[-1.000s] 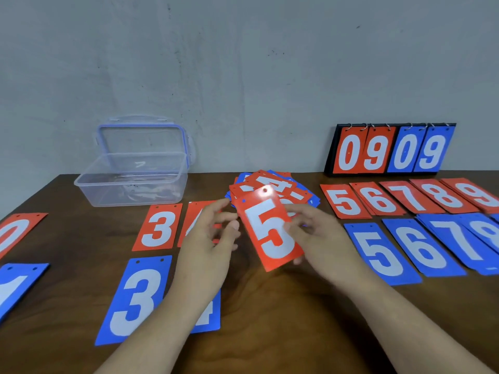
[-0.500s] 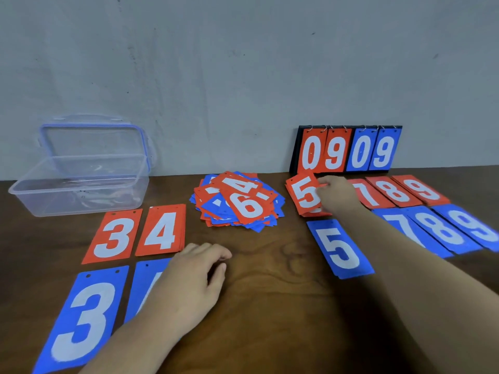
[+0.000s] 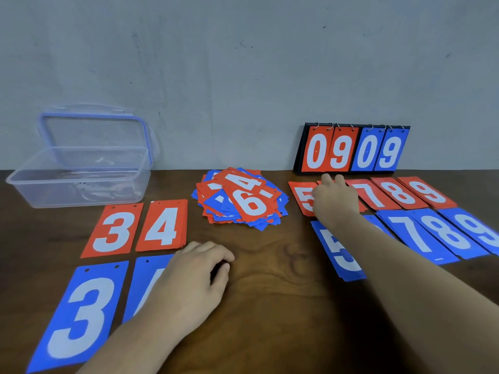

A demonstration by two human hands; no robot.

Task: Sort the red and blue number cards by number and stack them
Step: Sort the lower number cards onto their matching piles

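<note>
Left hand (image 3: 194,279) rests on the table (image 3: 270,292) beside the blue 4 (image 3: 140,287), fingers loosely curled, holding nothing. The pile (image 3: 243,203) of unsorted cards lies at its 1 o'clock, with a red 6 (image 3: 251,205) askew on top. Right hand (image 3: 333,202) lies on the red 5 (image 3: 301,198), fingers pointing to 12; whether it pinches the card I cannot tell. The pile sits at its 9 o'clock and is nearer this hand, which likely draws next.
</note>
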